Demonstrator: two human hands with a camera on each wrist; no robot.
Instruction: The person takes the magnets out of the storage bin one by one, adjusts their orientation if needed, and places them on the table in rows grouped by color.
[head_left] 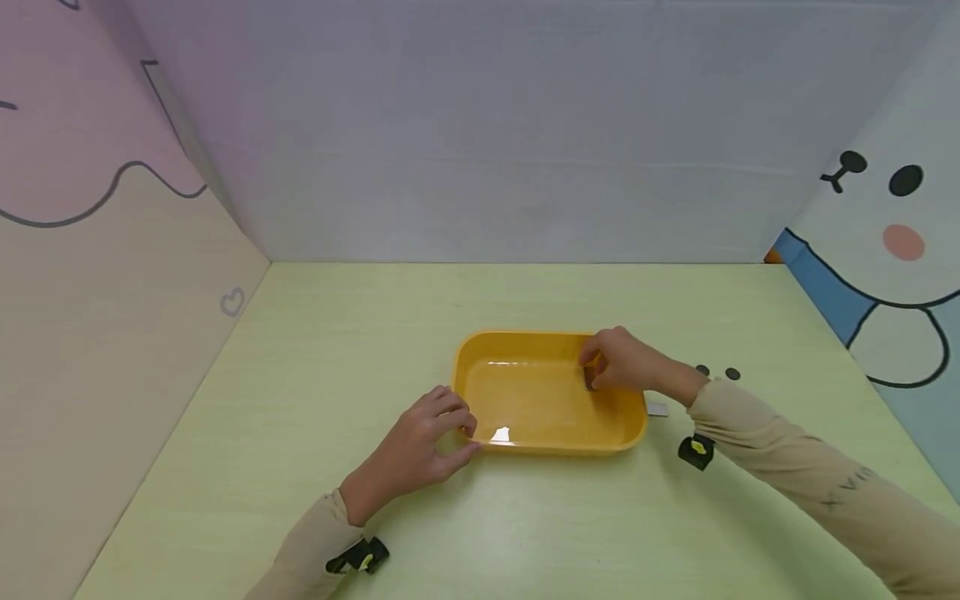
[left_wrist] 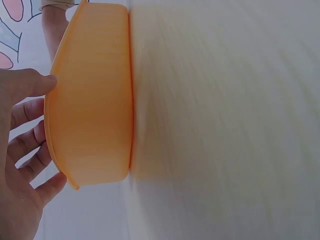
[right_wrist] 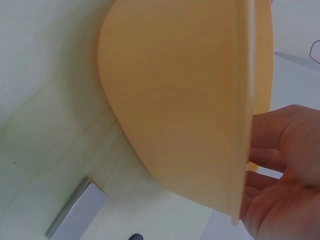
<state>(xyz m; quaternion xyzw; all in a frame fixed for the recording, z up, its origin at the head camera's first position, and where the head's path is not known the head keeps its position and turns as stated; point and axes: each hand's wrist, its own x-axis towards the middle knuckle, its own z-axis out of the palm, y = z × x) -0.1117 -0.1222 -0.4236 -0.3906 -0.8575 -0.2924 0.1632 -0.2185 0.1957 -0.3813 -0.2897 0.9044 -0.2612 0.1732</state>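
A yellow rectangular tray (head_left: 540,446) stands on the light green table. My left hand (head_left: 420,442) grips its rim at the front left corner. The left wrist view shows the thumb and fingertips of that left hand (left_wrist: 25,140) at the edge of the tray (left_wrist: 95,100). Inside the tray, near its right end, my right hand (head_left: 622,358) pinches a small dark block (head_left: 589,379), mostly covered by the fingers. In the right wrist view the tray's outer wall (right_wrist: 175,90) hides what the right hand (right_wrist: 285,175) holds.
A small grey block (head_left: 657,409) lies on the table (head_left: 337,333) just right of the tray. Two dark round pieces (head_left: 732,373) lie beyond the right wrist. A pale back wall (head_left: 510,167) and printed side panels surround the table.
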